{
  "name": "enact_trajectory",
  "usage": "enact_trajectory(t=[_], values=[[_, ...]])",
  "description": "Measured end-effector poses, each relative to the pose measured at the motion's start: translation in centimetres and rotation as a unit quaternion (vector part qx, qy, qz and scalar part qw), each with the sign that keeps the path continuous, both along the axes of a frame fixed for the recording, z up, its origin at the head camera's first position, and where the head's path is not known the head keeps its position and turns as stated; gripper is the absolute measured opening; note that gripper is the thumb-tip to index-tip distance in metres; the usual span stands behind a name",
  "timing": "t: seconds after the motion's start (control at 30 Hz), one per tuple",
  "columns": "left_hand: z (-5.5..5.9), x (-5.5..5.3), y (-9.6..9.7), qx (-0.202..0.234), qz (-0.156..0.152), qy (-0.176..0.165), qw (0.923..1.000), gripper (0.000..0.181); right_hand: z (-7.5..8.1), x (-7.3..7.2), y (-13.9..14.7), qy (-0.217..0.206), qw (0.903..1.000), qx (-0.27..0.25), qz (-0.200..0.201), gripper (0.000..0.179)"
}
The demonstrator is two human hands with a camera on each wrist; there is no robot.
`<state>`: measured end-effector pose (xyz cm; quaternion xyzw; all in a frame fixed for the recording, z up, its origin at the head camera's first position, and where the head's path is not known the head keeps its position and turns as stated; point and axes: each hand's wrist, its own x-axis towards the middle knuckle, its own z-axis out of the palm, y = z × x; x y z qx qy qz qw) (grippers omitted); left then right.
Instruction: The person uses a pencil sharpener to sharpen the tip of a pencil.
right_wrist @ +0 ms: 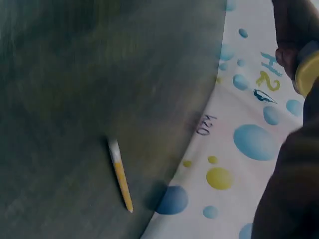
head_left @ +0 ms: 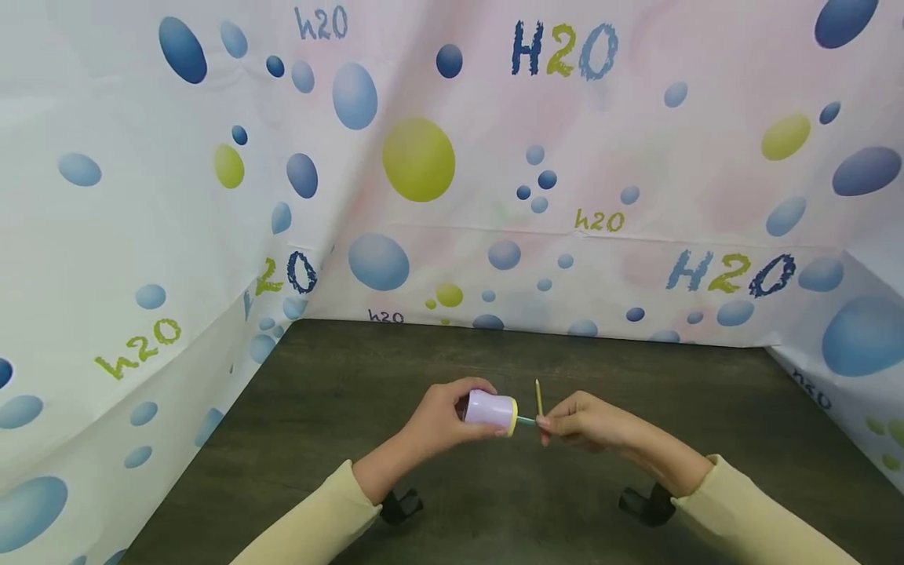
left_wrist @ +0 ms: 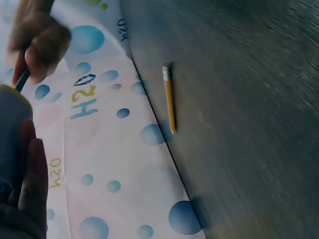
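My left hand grips a lavender cup-shaped container with a yellow end facing right. From that yellow end sticks out a thin teal stick, whose inner part is hidden inside. The fingers of my right hand pinch the stick's outer end. A yellow pencil lies on the dark table, partly covered by the right hand in the head view. Both wrist views show this pencil whole, with a pale eraser end. The container's yellow end appears at the right wrist view's edge.
The dark wood table meets a white sheet printed with bubbles and "H2O" at the back and sides. Dark straps or mounts hang under both wrists, below the pale yellow sleeves.
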<state>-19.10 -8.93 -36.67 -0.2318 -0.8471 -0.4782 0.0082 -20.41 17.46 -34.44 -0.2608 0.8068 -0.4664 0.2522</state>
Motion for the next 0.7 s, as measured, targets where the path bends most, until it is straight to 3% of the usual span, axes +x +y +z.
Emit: enact_trajectory(t=[0.03, 0.07, 0.1, 0.13, 0.17, 0.2, 0.23, 0.3, 0.33, 0.37, 0.4, 0.43, 0.47, 0.5, 0.53, 0.57, 0.6, 0.63, 0.67, 0.7], values=[[-0.1, 0.1, 0.0, 0.003, 0.0, -0.005, 1.0, 0.039, 0.0, 0.0, 0.0, -0.02, 0.9998, 0.003, 0.004, 0.046], [-0.2, 0.1, -0.1, 0.01, 0.004, -0.018, 0.9998, 0.04, -0.1, 0.2, 0.0, -0.002, 0.9999, 0.012, 0.003, 0.048], [-0.3, 0.1, -0.1, 0.026, 0.008, -0.041, 0.9988, 0.04, -0.1, 0.4, -0.1, 0.048, 0.9985, 0.026, -0.002, 0.051], [-0.3, 0.0, -0.2, 0.046, 0.015, -0.068, 0.9965, 0.04, -0.3, 0.7, -0.2, 0.127, 0.9908, 0.044, -0.01, 0.055], [-0.3, -0.1, -0.2, 0.067, 0.02, -0.098, 0.9927, 0.041, -0.5, 0.9, -0.4, 0.234, 0.9704, 0.06, -0.013, 0.059], [-0.2, -0.2, -0.2, 0.09, 0.026, -0.129, 0.9872, 0.042, -0.8, 1.1, -0.6, 0.354, 0.9313, 0.083, -0.024, 0.061], [-0.1, -0.4, -0.3, 0.114, 0.032, -0.16, 0.98, 0.043, -1.0, 1.2, -0.7, 0.469, 0.8761, 0.102, -0.041, 0.061], [0.3, -0.7, -0.3, 0.154, 0.038, -0.212, 0.9645, 0.045, -1.5, 1.1, -1.0, 0.665, 0.7334, 0.114, -0.081, 0.058], [0.5, -0.8, -0.4, 0.165, 0.037, -0.233, 0.9578, 0.046, -1.8, 0.9, -1.2, 0.733, 0.6664, 0.099, -0.094, 0.054], [0.8, -0.9, -0.4, 0.17, 0.034, -0.251, 0.9523, 0.047, -1.9, 0.6, -1.3, 0.785, 0.6065, 0.08, -0.101, 0.047], [1.0, -1.0, -0.4, 0.171, 0.029, -0.267, 0.948, 0.048, -2.0, 0.4, -1.4, 0.818, 0.5629, 0.062, -0.105, 0.041], [1.2, -1.0, -0.4, 0.17, 0.023, -0.28, 0.9444, 0.047, -2.0, 0.2, -1.6, 0.838, 0.533, 0.045, -0.107, 0.037], [1.3, -1.0, -0.4, 0.166, 0.017, -0.289, 0.9425, 0.047, -2.0, 0.1, -1.6, 0.848, 0.5174, 0.034, -0.11, 0.035], [1.5, -1.1, -0.3, 0.162, 0.009, -0.293, 0.9423, 0.047, -1.9, 0.0, -1.7, 0.852, 0.511, 0.022, -0.113, 0.036], [1.5, -1.1, -0.3, 0.157, 0.001, -0.291, 0.9437, 0.046, -1.8, 0.0, -1.7, 0.85, 0.5136, 0.02, -0.118, 0.038], [1.6, -1.0, -0.2, 0.152, -0.005, -0.281, 0.9475, 0.045, -1.7, 0.1, -1.7, 0.84, 0.5281, 0.023, -0.122, 0.042], [1.6, -1.0, 0.0, 0.147, -0.006, -0.267, 0.9523, 0.043, -1.5, 0.2, -1.6, 0.821, 0.5561, 0.029, -0.124, 0.045], [1.6, -0.9, 0.0, 0.141, -0.004, -0.244, 0.9594, 0.042, -1.3, 0.4, -1.5, 0.791, 0.598, 0.039, -0.123, 0.05], [1.6, -0.9, 0.1, 0.128, 0.0, -0.213, 0.9685, 0.041, -1.0, 0.6, -1.4, 0.738, 0.6635, 0.049, -0.114, 0.054], [1.7, -0.8, 0.2, 0.11, 0.004, -0.176, 0.9783, 0.041, -0.7, 0.8, -1.2, 0.663, 0.7398, 0.056, -0.099, 0.055]])
